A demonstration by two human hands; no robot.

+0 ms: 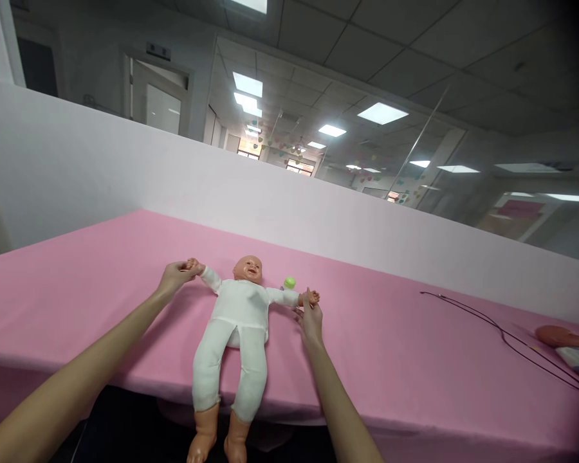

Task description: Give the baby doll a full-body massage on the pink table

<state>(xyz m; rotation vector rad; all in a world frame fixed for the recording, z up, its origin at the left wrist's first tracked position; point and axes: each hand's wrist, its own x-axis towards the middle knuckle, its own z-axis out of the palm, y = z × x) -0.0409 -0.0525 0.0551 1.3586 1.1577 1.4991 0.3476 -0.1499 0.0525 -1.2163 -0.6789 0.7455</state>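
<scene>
The left hand (176, 276) is clamped on one small hand of the doll (244, 308), its fingers and thumb closed over it near the wrist. The right hand (311, 318) has the doll's other hand pinched at the wrist and palm, the thumb upright against it, the remaining fingers partly curled just beside. Between the two hands the doll lies face up on the pink-covered counter (376, 347), both arms drawn out to the sides, the head lying midway between them and a little farther off than either hand. It wears a white long-sleeved top and white trousers (the mouth is open in a smile). Its legs run nearer to the person than both hands, and the bare feet reach out past the near edge of the counter.

Beyond the right hand and slightly to its left, just past the doll's outstretched arm, sits a small light-green object (290, 282) (partly hidden, so its kind is hard to tell). Well to the right of the right hand, a thin dark cord (502, 331) lies in a long loop, and farther right, near its end, is a second doll (572, 347), cut off by the edge of the view. Past both hands, a low white wall (270, 206) borders the counter, with glass above it.
</scene>
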